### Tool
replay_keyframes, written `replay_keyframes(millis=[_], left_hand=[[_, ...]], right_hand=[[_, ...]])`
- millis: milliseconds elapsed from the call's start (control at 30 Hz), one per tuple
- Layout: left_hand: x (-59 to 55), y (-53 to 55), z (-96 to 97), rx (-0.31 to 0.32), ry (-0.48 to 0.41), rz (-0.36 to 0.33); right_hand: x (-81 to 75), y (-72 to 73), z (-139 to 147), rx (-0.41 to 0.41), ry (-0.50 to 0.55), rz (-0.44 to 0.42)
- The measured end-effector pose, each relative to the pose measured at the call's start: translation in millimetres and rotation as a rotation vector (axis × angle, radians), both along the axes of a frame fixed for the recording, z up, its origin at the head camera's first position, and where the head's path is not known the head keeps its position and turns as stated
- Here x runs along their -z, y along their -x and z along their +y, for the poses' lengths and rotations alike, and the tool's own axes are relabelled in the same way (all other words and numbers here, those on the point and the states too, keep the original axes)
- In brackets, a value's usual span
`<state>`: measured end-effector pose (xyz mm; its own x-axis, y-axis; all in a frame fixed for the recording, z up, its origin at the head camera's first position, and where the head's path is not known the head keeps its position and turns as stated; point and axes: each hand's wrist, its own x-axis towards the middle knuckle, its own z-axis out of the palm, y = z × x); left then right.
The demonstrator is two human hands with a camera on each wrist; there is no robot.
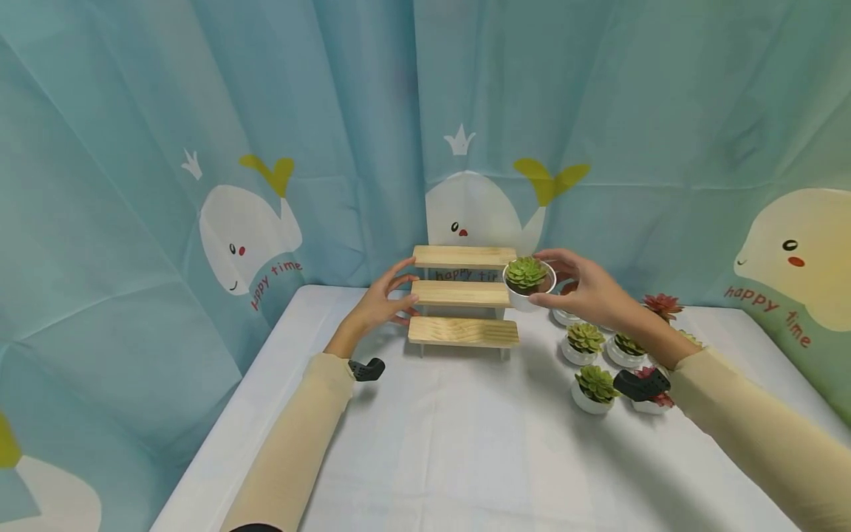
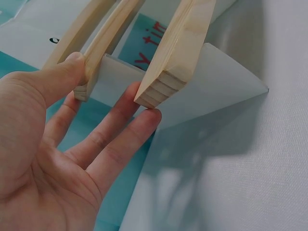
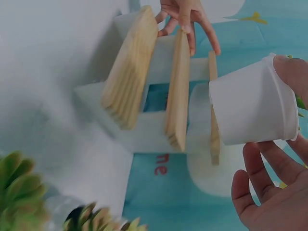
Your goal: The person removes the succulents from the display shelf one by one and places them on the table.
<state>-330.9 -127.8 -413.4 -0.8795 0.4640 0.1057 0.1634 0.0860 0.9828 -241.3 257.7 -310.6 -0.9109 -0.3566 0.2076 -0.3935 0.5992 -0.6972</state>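
My right hand grips a potted succulent, a green rosette in a white pot, by its rim. It is held up at the right end of a three-tier wooden stand. In the right wrist view the tapered white pot is tilted, and its plant is mostly hidden. At the stand's left end, my left hand holds the planks with spread fingers. The left wrist view has the thumb on the middle plank and two fingertips touching the end of the front plank.
Several more potted succulents, among them a green one and a red one, stand on the white tabletop under and beside my right forearm. A blue whale-print curtain hangs close behind the stand.
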Motion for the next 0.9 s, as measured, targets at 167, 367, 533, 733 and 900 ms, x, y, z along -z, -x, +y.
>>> replay_keyframes(millis=[167, 367, 533, 733, 900], left_hand=[[-0.9, -0.5, 0.6, -0.008, 0.005, -0.008], [-1.4, -1.5, 0.6, -0.002, 0.003, -0.004], [-1.5, -2.1, 1.1, 0.003, -0.003, 0.001], [-0.2, -2.1, 0.8, 0.006, -0.011, -0.004], [-1.0, -2.5, 0.7, -0.001, -0.002, 0.005]], right_hand=[[5.3, -14.5, 21, 0.056, -0.039, 0.009], [12.3, -33.1, 50, 0.124, -0.028, -0.003], [19.7, -48.7, 76, 0.151, -0.017, 0.023], [30.7, -64.7, 107, 0.226, -0.025, 0.058], [36.2, -78.8, 128, 0.268, -0.002, 0.077]])
